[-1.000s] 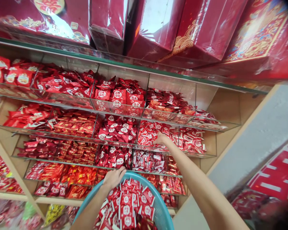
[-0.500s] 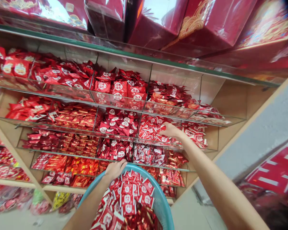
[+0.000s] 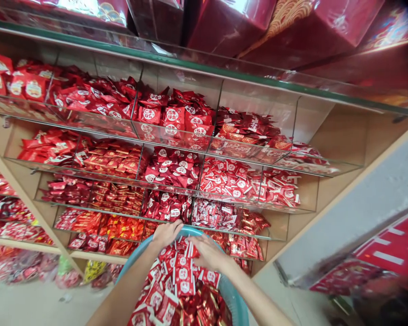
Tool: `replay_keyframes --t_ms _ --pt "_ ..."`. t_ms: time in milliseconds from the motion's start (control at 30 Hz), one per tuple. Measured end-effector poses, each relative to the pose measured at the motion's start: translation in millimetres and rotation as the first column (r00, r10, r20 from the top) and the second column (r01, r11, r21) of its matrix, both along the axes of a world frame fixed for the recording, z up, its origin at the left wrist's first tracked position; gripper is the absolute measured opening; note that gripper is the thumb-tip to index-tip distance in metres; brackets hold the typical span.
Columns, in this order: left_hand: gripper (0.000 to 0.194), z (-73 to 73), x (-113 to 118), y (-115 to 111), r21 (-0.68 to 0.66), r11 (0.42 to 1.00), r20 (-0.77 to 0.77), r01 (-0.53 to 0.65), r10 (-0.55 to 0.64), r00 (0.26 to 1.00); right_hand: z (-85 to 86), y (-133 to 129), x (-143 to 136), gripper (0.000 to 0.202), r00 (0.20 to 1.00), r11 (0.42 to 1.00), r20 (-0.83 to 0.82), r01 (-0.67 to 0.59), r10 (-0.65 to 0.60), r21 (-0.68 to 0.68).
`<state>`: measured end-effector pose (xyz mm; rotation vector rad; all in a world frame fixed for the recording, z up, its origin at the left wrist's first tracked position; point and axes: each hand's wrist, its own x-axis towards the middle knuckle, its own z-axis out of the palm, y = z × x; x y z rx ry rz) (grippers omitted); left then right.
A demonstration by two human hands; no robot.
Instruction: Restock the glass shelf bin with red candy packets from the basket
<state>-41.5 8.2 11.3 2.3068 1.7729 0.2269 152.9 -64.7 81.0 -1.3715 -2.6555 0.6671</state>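
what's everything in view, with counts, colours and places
Glossy rectangular boxes: about five, maroon with gold, along the top
Wooden shelving: one run, tan, centre and left
Small printed packets: countless, mostly red, on shelving
Round plastic tub: one, teal, bottom centre
Flat wrapped packets: many, red and white, in tub
Shiny foil packets: many, deep red, in tub
Plastic bags: several, mixed colours, low left
Flat printed panel: one, red and white, far right
Smooth wall: one, grey, right
Smooth floor: one, pale, bottom
Left grip: one, bare, at tub's far rim
Right grip: one, bare, over flat wrapped packets
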Motion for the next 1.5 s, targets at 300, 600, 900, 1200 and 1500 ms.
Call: replay_keyframes --t_ms 300,600,900,1200,1500 --pt "0.054 2.9 0 -1 0.005 1.000 0.001 0.006 -0.006 1.000 -57.9 2 -25 0.058 0.994 0.980 0.083 -0.090 0.076 0.178" --pt "0.055 2.6 1 -2 0.008 1.000 0.001 -0.003 0.003 1.000 -67.6 -1 -16 0.070 0.997 0.980 0.018 -0.078 0.076 0.183" --pt "0.054 1.0 0 0 0.014 1.000 -0.014 0.006 -0.006 1.000 -59.9 0 -15 0.078 0.995 0.985 -0.097 0.004 0.013 0.171" --pt "0.054 1.4 0 0 -0.004 1.000 -0.009 -0.003 0.003 1.000 -55.3 -32 -64 0.075 0.961 0.962 0.078 0.258 -0.265 0.083" --pt "0.054 0.5 0 1 -0.003 1.000 -0.025 0.004 -0.004 1.000 -66.6 -37 -109 0.073 0.914 0.934 0.197 0.340 -0.355 0.108"
